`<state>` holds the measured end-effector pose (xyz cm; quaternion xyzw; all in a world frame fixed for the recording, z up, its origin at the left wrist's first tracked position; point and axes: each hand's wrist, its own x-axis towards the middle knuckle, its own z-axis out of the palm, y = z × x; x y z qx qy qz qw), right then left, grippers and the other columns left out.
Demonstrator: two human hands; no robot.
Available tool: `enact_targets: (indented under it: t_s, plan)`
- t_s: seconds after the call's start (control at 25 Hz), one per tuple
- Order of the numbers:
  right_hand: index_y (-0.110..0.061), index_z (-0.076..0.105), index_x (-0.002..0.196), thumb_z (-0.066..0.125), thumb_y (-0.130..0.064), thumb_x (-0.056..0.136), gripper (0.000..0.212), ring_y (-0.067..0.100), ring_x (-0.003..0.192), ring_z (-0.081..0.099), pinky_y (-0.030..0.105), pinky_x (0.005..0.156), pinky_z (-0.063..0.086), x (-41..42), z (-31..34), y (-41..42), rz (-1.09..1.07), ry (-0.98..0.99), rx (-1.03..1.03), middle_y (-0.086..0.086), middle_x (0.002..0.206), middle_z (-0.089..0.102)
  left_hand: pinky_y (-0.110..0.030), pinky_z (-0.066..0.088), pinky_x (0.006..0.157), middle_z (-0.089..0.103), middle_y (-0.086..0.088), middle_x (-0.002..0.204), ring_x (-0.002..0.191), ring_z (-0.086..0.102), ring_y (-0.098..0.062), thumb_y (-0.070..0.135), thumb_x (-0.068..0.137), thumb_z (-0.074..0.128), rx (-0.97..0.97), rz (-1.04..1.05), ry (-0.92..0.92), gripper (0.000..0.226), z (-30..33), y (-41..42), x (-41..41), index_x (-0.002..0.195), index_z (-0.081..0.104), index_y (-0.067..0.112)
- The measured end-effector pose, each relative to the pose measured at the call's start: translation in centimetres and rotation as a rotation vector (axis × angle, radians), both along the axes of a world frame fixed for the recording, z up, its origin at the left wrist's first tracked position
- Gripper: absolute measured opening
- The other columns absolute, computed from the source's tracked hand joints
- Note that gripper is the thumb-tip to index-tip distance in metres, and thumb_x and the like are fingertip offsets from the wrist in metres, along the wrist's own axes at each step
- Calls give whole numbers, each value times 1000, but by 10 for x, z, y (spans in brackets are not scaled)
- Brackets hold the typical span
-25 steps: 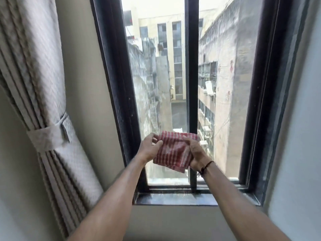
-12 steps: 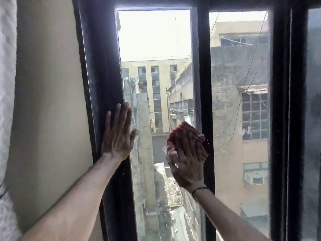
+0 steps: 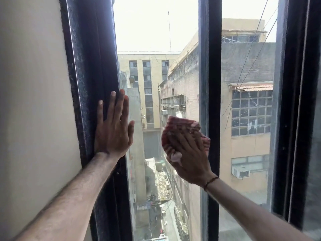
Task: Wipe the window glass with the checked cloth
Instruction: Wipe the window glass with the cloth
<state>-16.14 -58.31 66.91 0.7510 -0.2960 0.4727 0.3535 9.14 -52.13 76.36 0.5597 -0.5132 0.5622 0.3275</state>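
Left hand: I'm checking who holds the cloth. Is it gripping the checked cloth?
No, the left hand lies flat on the window frame, holding nothing.

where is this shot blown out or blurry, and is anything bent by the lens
Head view: the sky through the window glass is overexposed to near white; the right hand and checked cloth are motion-smeared; the left hand is sharper; the dark frame leans from wide-angle distortion.

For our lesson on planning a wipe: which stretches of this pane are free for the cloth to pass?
Free: the glass above both hands, and the strip below them. Crowded: mid-height, where the left hand lies flat at the left frame and the right hand presses the checked cloth by the centre bar.
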Motion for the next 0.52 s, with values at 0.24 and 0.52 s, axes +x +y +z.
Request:
enact_targets:
  t_s: [0.24,0.52]
  plan:
    - [-27,37,163,52,-50,101,68,23,167,10,55,136,2,26,-24,3,42,228,-32,-2,173,28,-48,-13,133,7,-10,181,166,-5,-23,47,109,25,-5,-24,-5,73,4,-3,0,171,9,11]
    - [-21,24,166,60,-44,100,79,35,165,21,62,134,4,34,17,-8,-17,-369,122,-1,174,17,-46,-16,133,5,-9,181,165,-11,-21,48,110,24,-42,-18,-7,72,3,-7,2,171,8,12]
